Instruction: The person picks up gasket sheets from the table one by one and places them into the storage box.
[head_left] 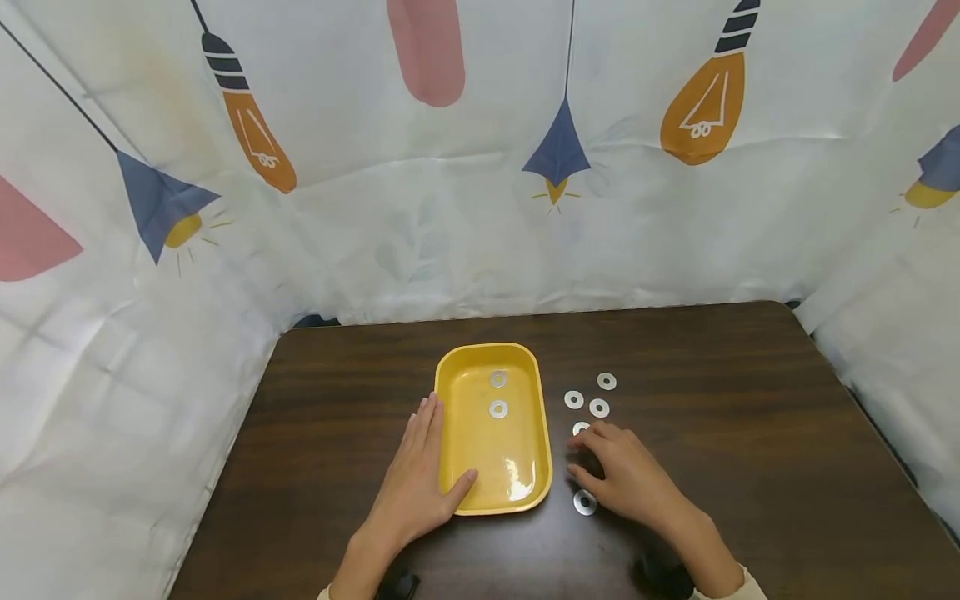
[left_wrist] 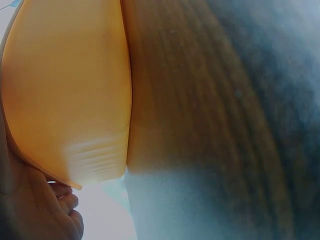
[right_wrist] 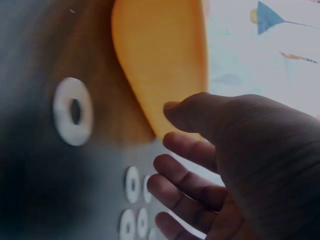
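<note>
A yellow tray (head_left: 532,467) lies on the dark table, with a flat metal washer (head_left: 498,409) inside. A fainter ring (head_left: 498,379) shows nearer its far end. My left hand (head_left: 416,475) rests along the tray's left side, fingers straight and thumb over the rim. Right of the tray, my right hand (head_left: 630,475) hovers low with fingers loosely bent and the thumb apart. Nothing shows between them in the right wrist view. One washer (head_left: 581,428) is partly covered by its fingertips; another washer (head_left: 584,502) lies just below the thumb.
Beyond the right hand lie more washers (head_left: 599,407) in a loose group. Brown wood-grain tabletop (head_left: 750,417) extends to the right. A white curtain (head_left: 465,233) printed with lamps and bulbs hangs behind and at both sides.
</note>
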